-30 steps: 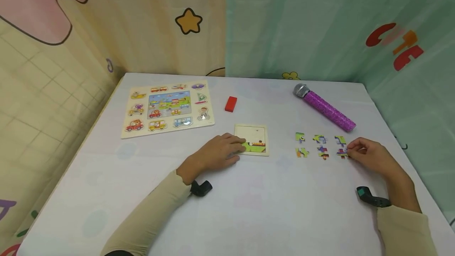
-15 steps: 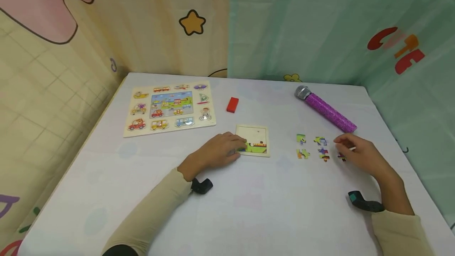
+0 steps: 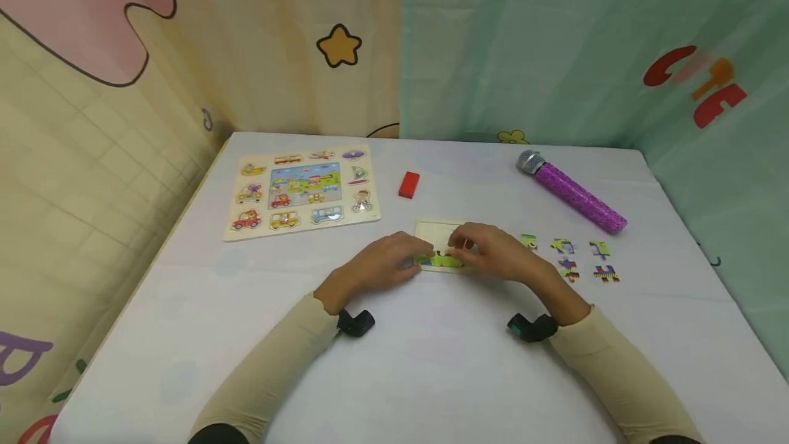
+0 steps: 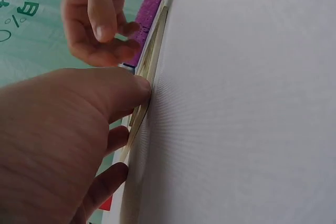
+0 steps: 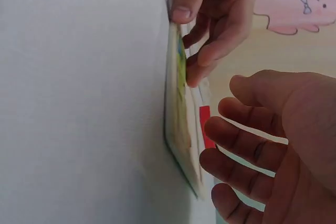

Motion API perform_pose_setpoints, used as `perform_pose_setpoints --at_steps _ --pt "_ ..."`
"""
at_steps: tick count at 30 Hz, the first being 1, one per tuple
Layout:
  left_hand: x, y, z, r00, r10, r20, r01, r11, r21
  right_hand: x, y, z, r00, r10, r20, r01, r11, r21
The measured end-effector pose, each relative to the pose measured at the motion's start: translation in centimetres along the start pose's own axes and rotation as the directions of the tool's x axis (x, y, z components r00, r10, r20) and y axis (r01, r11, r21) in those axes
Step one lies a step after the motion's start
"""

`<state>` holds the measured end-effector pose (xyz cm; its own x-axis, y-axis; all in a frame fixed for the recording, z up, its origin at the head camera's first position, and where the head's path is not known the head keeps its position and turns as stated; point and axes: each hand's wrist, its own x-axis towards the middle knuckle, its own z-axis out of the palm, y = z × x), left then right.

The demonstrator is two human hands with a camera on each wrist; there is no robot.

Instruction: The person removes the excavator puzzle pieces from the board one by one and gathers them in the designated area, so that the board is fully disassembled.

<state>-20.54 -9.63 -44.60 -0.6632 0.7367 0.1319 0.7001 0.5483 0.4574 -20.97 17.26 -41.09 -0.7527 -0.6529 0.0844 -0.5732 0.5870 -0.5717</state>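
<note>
A small square puzzle board [image 3: 434,231] lies mid-table, its lower part filled with green picture pieces. My left hand [image 3: 382,262] holds it at the left, the thumb [image 4: 137,85] on the frame's near edge and the other fingers bent over the board. My right hand [image 3: 493,252] hovers over the board's right side, covering part of it. In the right wrist view the right hand's fingers [image 5: 239,156] are loosely bent and spread, with nothing between them. Several loose jigsaw pieces [image 3: 607,273] lie in two rows to the right; the right hand and wrist hide part of that area.
A larger vehicle puzzle board [image 3: 232,233] lies at the back left. Between the boards and the back edge is a red block [image 3: 409,185]. A purple glitter microphone [image 3: 579,196] lies at the back right. Curtains [image 3: 524,40] hang behind the white table [image 3: 431,362].
My right hand has left the loose pieces at the right and moved left to the small puzzle board. The left hand stays at the board's left side.
</note>
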Motion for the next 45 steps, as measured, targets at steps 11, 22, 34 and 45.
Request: perform_pose_setpoints --at_steps 11,22,34,45 --pt "0.4 0.6 -0.3 1.0 -0.007 -0.012 0.007 0.999 0.033 1.0 0.8 2.2 0.998 -0.04 -0.048 0.04 0.999 -0.006" --pt "0.2 0.1 -0.2 0.993 -0.119 0.003 0.119 0.991 -0.069 2.6 -0.4 3.1 0.999 0.048 0.017 -0.047 0.995 -0.092" --pt "0.1 -0.2 -0.4 0.992 -0.125 0.006 0.125 0.99 -0.073 3.2 -1.1 3.2 0.991 0.134 0.019 -0.135 0.99 0.043" --pt "0.2 -0.2 -0.2 0.992 -0.127 0.007 0.127 0.985 -0.115 2.8 -0.5 3.0 0.99 0.144 0.014 -0.144 0.974 0.175"
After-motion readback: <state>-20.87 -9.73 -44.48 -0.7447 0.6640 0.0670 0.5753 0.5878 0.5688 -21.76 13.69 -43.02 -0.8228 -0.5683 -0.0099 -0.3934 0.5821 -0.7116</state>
